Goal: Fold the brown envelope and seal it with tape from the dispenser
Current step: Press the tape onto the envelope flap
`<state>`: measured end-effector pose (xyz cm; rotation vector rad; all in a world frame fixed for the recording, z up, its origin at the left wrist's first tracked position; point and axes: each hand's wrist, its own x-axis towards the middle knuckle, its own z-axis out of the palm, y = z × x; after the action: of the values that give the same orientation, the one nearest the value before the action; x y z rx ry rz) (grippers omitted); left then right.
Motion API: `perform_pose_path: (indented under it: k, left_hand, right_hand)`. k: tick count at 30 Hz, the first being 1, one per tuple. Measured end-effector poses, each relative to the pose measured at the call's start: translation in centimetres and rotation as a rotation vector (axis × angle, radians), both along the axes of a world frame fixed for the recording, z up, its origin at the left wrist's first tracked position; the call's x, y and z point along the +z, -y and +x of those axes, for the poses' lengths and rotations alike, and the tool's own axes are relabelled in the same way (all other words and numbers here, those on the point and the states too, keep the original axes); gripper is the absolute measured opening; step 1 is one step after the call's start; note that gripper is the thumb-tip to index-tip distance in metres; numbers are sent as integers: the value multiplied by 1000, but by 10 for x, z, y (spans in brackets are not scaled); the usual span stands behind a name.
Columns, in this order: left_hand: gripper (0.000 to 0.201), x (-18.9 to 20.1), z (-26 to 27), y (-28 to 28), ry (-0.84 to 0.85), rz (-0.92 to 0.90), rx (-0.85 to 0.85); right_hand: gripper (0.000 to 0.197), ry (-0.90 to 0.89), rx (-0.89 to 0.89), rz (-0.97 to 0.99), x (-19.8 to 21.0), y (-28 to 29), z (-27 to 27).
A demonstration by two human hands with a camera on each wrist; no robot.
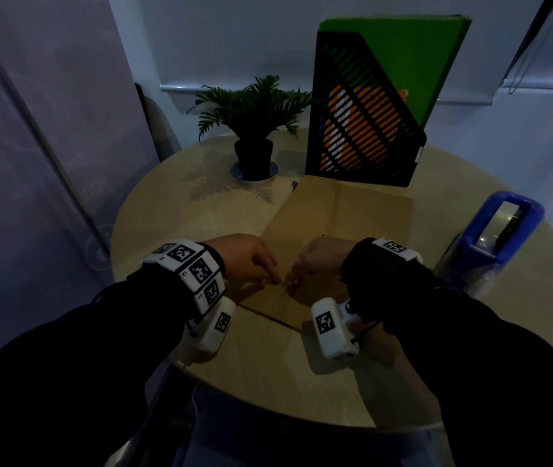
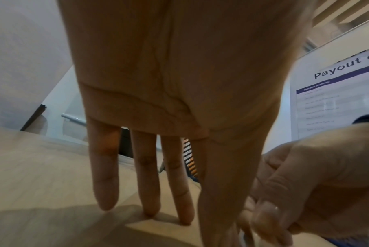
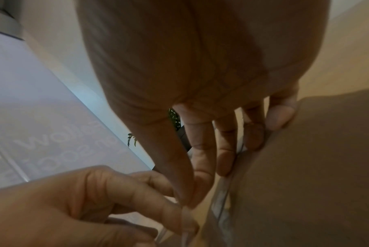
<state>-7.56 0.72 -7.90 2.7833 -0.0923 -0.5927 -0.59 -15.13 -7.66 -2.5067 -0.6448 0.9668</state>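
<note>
The brown envelope (image 1: 352,224) lies flat on the round wooden table (image 1: 174,203), with a crease down its middle. My left hand (image 1: 272,279) and right hand (image 1: 291,281) meet at its near left edge. A strip of clear tape (image 3: 221,212) runs along that edge of the envelope (image 3: 306,167). My right hand (image 3: 187,198) pinches the strip between thumb and forefinger while its other fingertips (image 3: 223,165) press on the edge. My left hand (image 2: 217,217) pinches the same strip, its three outer fingers (image 2: 147,192) straight down on the surface. The blue tape dispenser (image 1: 501,230) stands at the right.
A potted plant (image 1: 255,129) on a saucer stands at the back of the table. A black slotted file holder (image 1: 362,129) with a green folder stands behind the envelope. The table's front edge (image 1: 268,412) is close to my body. Walls surround the table.
</note>
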Motion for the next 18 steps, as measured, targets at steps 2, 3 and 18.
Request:
perform_pose_path:
  k: [2, 3, 18]
  left_hand:
    - [25, -1, 0, -1, 4, 11, 19]
    - [24, -2, 1, -1, 4, 19, 29]
    - [19, -6, 0, 2, 1, -4, 85]
  right_hand:
    - [35, -3, 4, -13, 0, 0, 0]
    - [35, 4, 4, -17, -1, 0, 0]
    - [31, -44, -59, 35, -8, -2, 8]
